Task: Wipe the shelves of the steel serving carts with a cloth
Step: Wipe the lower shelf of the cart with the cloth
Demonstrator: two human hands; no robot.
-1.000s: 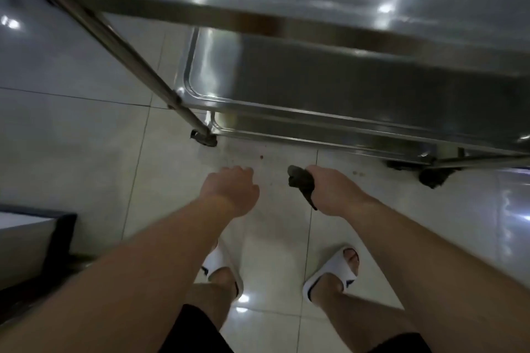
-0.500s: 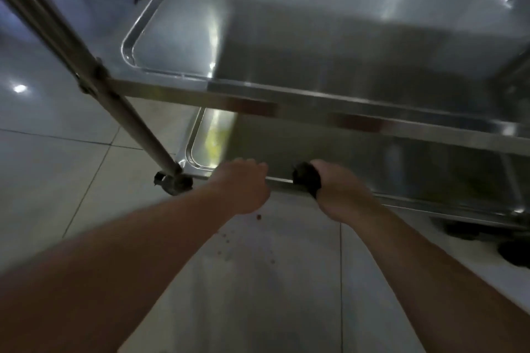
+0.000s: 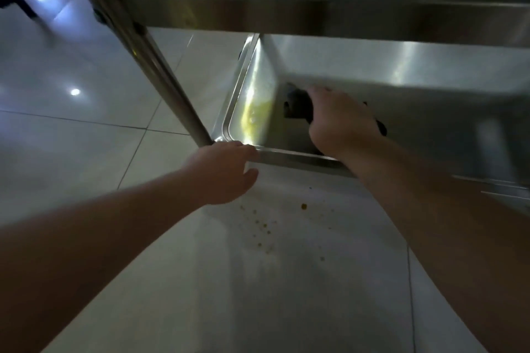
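The right hand (image 3: 341, 120) reaches in over the front rim of the low, shiny steel bottom shelf (image 3: 430, 112) of the serving cart and presses down on a dark, crumpled cloth (image 3: 296, 104). Its fingers are closed over the cloth, which bulges out past the fingertips on the side toward the left hand, and a small dark end of it shows on the opposite side of the hand. The cloth lies on the shelf's flat floor, near the shelf's left end wall.

The left hand (image 3: 222, 170) sits nearer the person, at the front left corner of that shelf. Its fingers curl over the raised steel rim (image 3: 286, 155) right where the slanted round steel leg (image 3: 160, 66) of the cart meets the corner, and the thumb hangs free below the rim. The grip looks loose, not fully closed.

Between the two hands, on the shelf floor beside the left wall, is a pale yellow smear (image 3: 256, 116). It is just beside the cloth, not touching it as far as can be seen.

Above both hands runs the flat steel edge of the upper shelf (image 3: 286, 17).

Below the hands, on the glossy pale floor tiles (image 3: 86, 94), small brown crumbs (image 3: 263, 226) are scattered under the shelf's front rim
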